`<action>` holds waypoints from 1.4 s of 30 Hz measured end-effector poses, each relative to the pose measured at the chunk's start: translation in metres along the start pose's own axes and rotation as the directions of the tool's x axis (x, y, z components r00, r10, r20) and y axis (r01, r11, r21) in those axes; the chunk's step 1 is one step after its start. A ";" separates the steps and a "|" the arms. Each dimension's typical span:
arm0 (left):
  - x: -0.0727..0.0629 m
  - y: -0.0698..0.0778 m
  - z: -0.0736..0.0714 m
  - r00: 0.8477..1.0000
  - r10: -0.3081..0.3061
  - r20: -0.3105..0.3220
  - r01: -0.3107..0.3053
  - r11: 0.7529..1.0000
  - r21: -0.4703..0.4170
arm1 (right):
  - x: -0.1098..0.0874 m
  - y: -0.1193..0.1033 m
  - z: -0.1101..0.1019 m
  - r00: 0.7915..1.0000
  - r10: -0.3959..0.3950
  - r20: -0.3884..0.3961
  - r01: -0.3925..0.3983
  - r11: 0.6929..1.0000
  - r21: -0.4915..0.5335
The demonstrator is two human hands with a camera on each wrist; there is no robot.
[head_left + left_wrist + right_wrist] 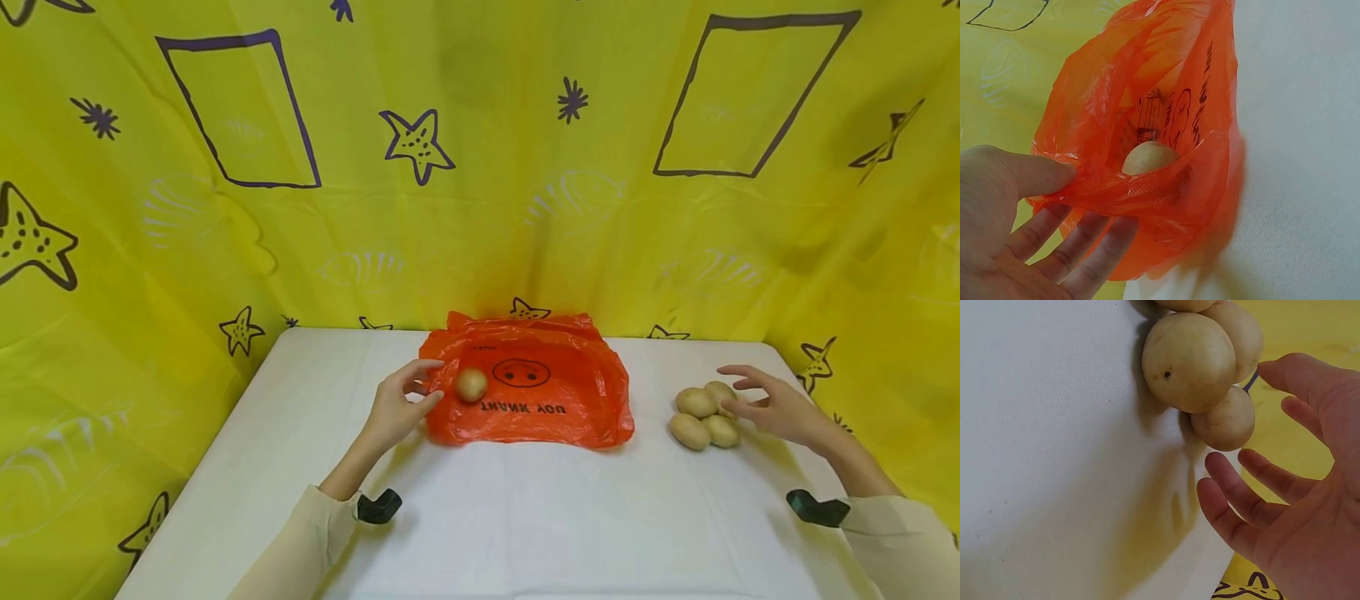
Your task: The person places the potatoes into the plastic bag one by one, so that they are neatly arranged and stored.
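Observation:
An orange-red plastic bag (558,427) with black print lies at the back middle, its mouth spread toward me. One potato (471,385) sits inside it, near the left side. My left hand (396,407) pinches the bag's left edge; in the left wrist view the thumb (1047,175) lies over the rim and the other fingers are behind the film. On the right, several potatoes (696,402) are clustered together. My right hand (776,410) hovers beside them with fingers spread and loosely bent, holding nothing. In the right wrist view its fingertips come close to the nearest potato (1225,422).
A white table (480,517) carries everything. Yellow cloth (480,233) with sea-animal drawings hangs behind and along both sides, close to the table's edges. Dark wrist mounts (379,506) sit at both cuffs.

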State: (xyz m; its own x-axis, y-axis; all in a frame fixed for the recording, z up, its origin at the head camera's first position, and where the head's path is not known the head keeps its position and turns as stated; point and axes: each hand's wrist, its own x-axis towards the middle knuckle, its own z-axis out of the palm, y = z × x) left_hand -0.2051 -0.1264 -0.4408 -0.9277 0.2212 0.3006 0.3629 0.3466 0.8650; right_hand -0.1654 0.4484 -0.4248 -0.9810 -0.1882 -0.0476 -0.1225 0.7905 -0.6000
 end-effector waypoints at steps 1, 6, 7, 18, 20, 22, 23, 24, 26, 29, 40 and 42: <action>0.000 0.000 0.000 1.000 0.000 0.000 0.000 1.000 0.001 | 0.001 0.001 0.001 1.000 -0.001 0.007 0.001 1.000 0.008; 0.000 -0.001 0.001 1.000 0.004 0.005 -0.004 1.000 0.007 | 0.002 0.006 0.003 1.000 -0.007 0.031 0.005 0.999 0.049; 0.001 -0.001 0.001 1.000 0.008 0.005 -0.008 1.000 0.007 | 0.003 0.007 0.004 0.999 -0.008 0.035 0.006 0.998 0.055; 0.001 -0.001 0.001 1.000 0.014 0.004 -0.014 1.000 0.011 | 0.005 0.013 0.007 0.998 -0.050 0.044 0.046 0.995 0.086; 0.001 0.000 0.002 1.000 0.008 0.005 -0.009 1.000 0.011 | 0.006 0.014 0.007 0.998 -0.050 0.045 0.046 0.996 0.082; 0.001 0.000 0.002 1.000 0.001 0.005 -0.001 1.000 0.010 | 0.007 0.015 0.008 0.998 -0.048 0.048 0.044 0.996 0.074; 0.000 0.000 0.002 1.000 -0.003 0.006 0.003 1.000 0.011 | 0.007 0.015 0.008 0.998 -0.047 0.049 0.044 0.997 0.069; 0.000 0.001 0.002 1.000 -0.007 0.007 0.007 1.000 0.011 | 0.007 0.015 0.008 0.998 -0.044 0.050 0.040 0.997 0.067; 0.000 0.000 0.003 1.000 -0.011 0.007 0.011 1.000 0.011 | 0.007 0.015 0.009 0.998 -0.035 0.052 0.032 0.998 0.060; 0.001 -0.001 0.003 1.000 -0.009 0.007 0.009 1.000 0.010 | 0.006 0.014 0.009 0.998 -0.023 0.054 0.020 0.998 0.060; 0.000 -0.002 0.002 1.000 -0.022 0.003 0.022 1.000 -0.005 | 0.009 0.014 0.010 0.999 -0.004 0.049 0.002 0.999 0.042; 0.000 -0.002 0.002 1.000 -0.025 0.002 0.025 1.000 -0.004 | 0.009 0.014 0.011 0.999 -0.006 0.045 0.004 0.999 0.036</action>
State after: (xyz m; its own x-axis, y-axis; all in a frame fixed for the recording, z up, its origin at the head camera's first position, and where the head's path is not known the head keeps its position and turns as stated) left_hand -0.2056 -0.1253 -0.4432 -0.9362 0.2147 0.2784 0.3396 0.3479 0.8739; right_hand -0.1742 0.4516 -0.4421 -0.9724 -0.2191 -0.0801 -0.1213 0.7681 -0.6288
